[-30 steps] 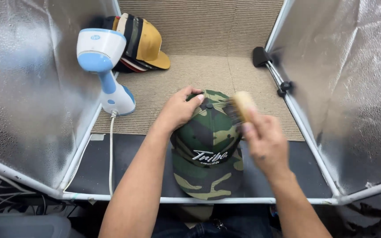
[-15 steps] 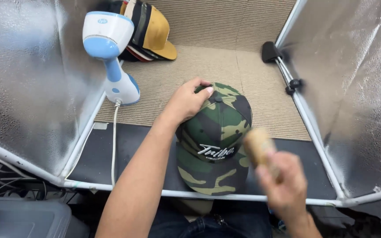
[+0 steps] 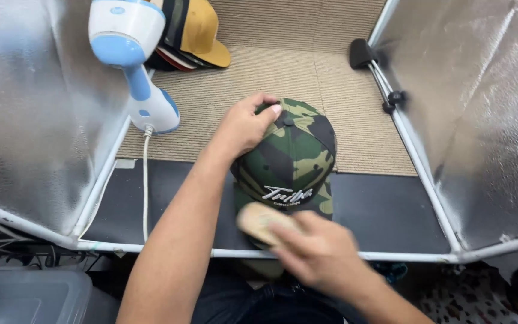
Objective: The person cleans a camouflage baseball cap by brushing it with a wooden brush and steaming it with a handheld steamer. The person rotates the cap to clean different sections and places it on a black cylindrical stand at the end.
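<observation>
Here the left hand (image 3: 244,126) steadies the camouflage cap (image 3: 292,159); the blurred right hand (image 3: 319,255) holds a tan brush (image 3: 262,221) over its hidden brim.

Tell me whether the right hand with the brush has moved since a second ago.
Yes. The right hand and its wooden brush went from the top right of the camouflage cap down to its brim, toward the person.
</observation>
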